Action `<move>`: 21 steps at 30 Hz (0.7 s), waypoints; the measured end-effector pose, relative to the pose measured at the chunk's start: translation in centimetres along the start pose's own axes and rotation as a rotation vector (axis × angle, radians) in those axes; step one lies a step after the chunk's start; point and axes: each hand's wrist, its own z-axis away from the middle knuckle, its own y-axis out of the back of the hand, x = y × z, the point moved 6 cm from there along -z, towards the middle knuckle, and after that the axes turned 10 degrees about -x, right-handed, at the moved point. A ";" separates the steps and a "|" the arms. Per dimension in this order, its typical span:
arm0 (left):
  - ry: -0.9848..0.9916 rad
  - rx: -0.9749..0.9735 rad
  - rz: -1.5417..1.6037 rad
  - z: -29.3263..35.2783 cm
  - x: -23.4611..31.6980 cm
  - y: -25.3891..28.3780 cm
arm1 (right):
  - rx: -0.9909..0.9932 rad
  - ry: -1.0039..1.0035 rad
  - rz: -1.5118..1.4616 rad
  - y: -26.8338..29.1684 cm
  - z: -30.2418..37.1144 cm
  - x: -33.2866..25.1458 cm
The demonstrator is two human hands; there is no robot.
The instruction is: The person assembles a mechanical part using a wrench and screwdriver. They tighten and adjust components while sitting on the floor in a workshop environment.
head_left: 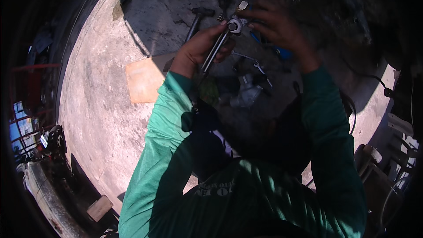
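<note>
My left hand (200,48) is wrapped round a shiny metal bar with a round head (216,52), which slants up and away to the right. The thumb lies along the bar close to its head. My right hand (280,24) is at the far side of that head, its fingers bent in around it; shadow hides what they pinch. A small pale-ended piece (243,5) shows beside its fingertips. Below the hands, a spanner (263,74) lies on the floor near a grey metal casting (247,92). Just left of the bar lies a hammer (194,24).
A tan flat board (143,81) lies on the concrete floor (94,105), left of my left forearm. Several dark tools are scattered at the far side. A blue object (283,53) rests below my right wrist. A wooden block (100,208) sits at lower left.
</note>
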 end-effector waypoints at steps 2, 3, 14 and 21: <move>0.034 0.136 -0.028 0.8 0.0 0.7 | 0.050 0.065 -0.024 0.6 0.3 -0.4; -0.004 0.172 -0.016 0.4 -0.4 1.1 | 0.072 -0.043 -0.243 0.0 0.7 1.2; -0.165 0.585 0.054 0.4 0.2 3.9 | -0.869 -0.461 -0.080 -25.8 6.9 9.7; -0.190 0.510 -0.031 -0.3 -0.8 2.9 | -0.034 -0.776 -1.036 -13.8 1.1 5.8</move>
